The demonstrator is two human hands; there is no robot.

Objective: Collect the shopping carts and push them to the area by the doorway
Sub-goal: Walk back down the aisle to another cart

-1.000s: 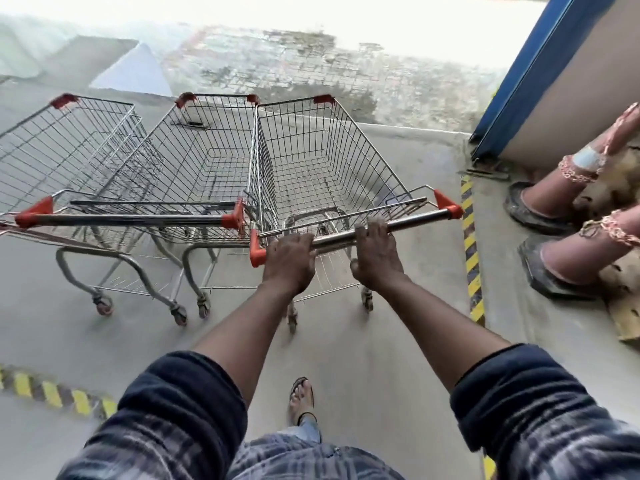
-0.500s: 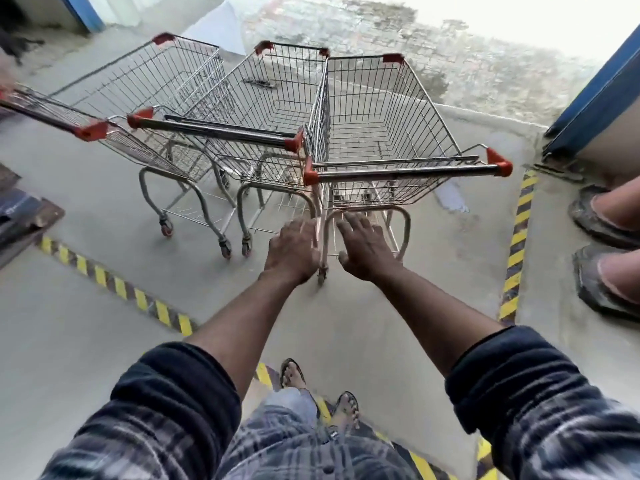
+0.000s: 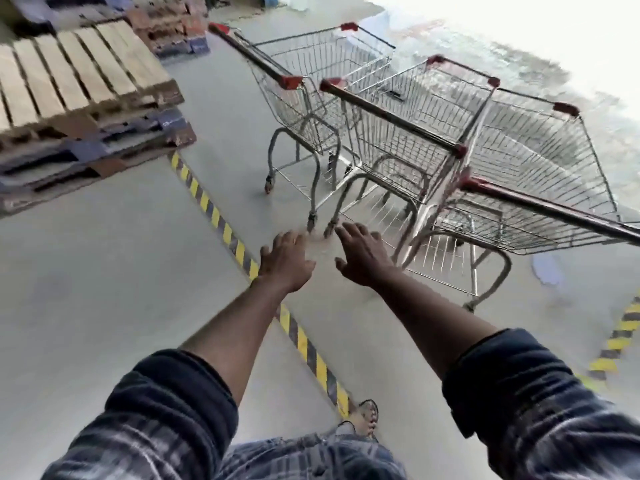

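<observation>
Three shopping carts stand side by side on the grey floor [image 3: 104, 271], on the far side of a yellow and black stripe [image 3: 214, 213], all empty. The left cart [image 3: 322, 64] stands a little apart. The middle cart [image 3: 388, 116] and the right cart [image 3: 554, 211] stand close, their baskets touching or nearly so at the near corner. All three noses point to the bright ground at the far right, which I take for the outside beyond the doorway, though no door frame shows here.

The left hand [image 3: 285, 261] and the right hand [image 3: 363, 258] are both stretched out low in front of the person, fingers spread and loose, grasping nothing. Neither is on a cart handle. The right hand is near the lower frame of the right cart but looks clear of it.

At the far left is a stack of wooden pallets [image 3: 79, 74]. A sandalled foot [image 3: 367, 415] shows at the near edge, just past the stripe.

By the look of it these three carts are already parked where they belong. Whether more carts are left to collect cannot be told, as none shows elsewhere.
</observation>
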